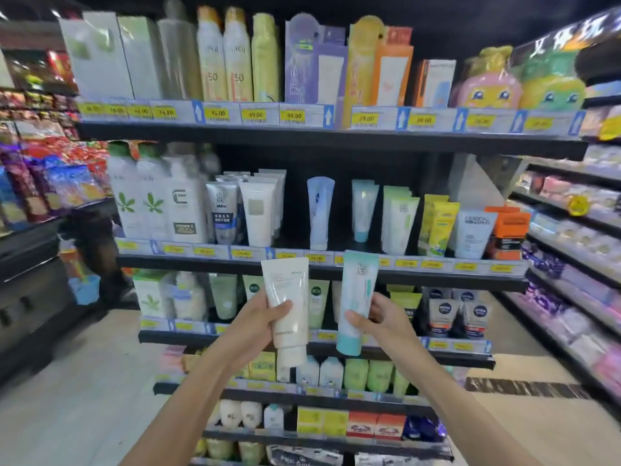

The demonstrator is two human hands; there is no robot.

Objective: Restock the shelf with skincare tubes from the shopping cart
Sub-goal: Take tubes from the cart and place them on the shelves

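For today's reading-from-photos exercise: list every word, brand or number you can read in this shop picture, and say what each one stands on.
"L'OREAL MEN EXPERT": pale tube, middle shelf.
"MEN": grey tube.
"VITAMIN E": white bottle.
"50": two spray cans, top shelf.
"45.00", "49.00", "49.90": yellow price tags, top shelf edge.
"innisfree", upside down: white tube held by the left hand.
Teal tube held by the right hand, lower tags: blurred.

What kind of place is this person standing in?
Most likely a supermarket's skincare aisle: black shelves tiered with tubes and bottles, yellow price tags along their edges, and each hand holding a tube, a white one and a pale teal one.
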